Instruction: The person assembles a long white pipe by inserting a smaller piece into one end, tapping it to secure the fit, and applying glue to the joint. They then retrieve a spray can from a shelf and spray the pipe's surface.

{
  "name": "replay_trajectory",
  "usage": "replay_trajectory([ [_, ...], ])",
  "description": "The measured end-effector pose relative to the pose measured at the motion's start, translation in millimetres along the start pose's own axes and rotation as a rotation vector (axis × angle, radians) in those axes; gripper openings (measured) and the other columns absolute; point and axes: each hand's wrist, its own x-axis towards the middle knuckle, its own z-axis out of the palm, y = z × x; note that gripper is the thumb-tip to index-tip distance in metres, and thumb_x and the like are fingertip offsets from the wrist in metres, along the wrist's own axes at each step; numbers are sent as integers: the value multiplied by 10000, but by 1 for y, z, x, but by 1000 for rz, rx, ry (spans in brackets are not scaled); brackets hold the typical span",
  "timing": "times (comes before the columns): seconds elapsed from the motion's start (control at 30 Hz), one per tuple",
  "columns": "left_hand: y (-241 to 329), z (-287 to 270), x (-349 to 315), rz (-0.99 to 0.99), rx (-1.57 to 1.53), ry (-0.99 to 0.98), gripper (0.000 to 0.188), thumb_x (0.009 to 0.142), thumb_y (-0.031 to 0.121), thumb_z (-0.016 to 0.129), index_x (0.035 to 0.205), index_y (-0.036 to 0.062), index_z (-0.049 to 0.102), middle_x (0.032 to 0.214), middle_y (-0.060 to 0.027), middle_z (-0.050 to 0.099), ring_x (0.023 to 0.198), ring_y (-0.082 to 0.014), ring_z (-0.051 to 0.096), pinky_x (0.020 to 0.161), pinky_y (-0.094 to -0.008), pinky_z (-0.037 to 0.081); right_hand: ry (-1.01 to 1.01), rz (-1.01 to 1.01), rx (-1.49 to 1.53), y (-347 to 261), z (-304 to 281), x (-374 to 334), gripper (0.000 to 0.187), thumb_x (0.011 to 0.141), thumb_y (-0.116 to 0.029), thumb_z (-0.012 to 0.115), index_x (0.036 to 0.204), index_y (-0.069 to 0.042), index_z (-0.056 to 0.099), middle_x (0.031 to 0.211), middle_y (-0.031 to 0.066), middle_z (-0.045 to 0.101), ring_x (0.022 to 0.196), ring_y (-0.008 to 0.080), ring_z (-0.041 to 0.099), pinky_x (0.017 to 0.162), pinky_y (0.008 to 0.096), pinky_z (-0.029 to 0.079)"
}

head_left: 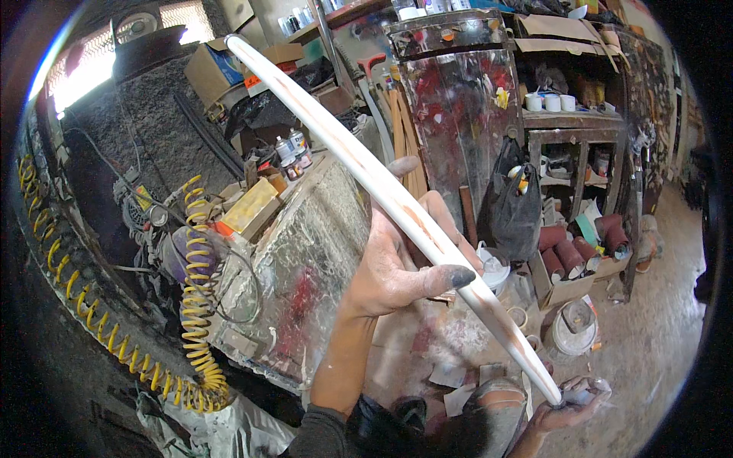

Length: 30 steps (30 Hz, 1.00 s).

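Note:
A long, slightly curved white strip (340, 145) with brownish worn patches slants across the view, from upper left to lower right. My left hand (405, 263) is closed around it a little below its middle. The thumb, with a dark grey tip, lies along the near side, and the other fingers reach behind. At the lower right, my right hand (569, 408) is beside the strip's lower end with curled, dusty fingers. A pale greyish patch shows among those fingers; whether it is a held thing or dust, I cannot tell.
A yellow coiled hose (200, 305) hangs at left, near a stained workbench (282, 305) with spray cans (289, 149). Behind stand a paint-smeared cabinet (466, 114) and a hanging black bag (513, 214). Red-brown rolls (569, 256) fill a carton; a white bucket (573, 336) stands on the floor.

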Motion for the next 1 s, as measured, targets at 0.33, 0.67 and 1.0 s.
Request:
replay_trajectory([
  [0.33,-22,30,-12,-141,-137,80,728,943,232,575,1404,33,48,921,-152,570,775,-272,664,787,-398,553,-65,227,142,-28,33,-13,272,990,-284,397,889,-54,501,797,43,537,722,134,554,634,241,461],
  [0.67,-93,-2,20,151,-218,489,338,958,156,557,1246,56,411,879,-49,512,639,-94,472,453,-227,422,-918,232,-698,-36,57,46,234,938,-155,561,1102,-5,489,881,43,547,789,106,510,671,271,438],
  [1.0,-96,18,45,186,-83,538,294,1007,322,463,1000,37,390,880,-79,515,506,-125,458,419,-275,418,-1133,-58,-901,-122,63,74,306,843,-213,727,964,22,572,851,95,627,754,119,623,654,254,504],
])
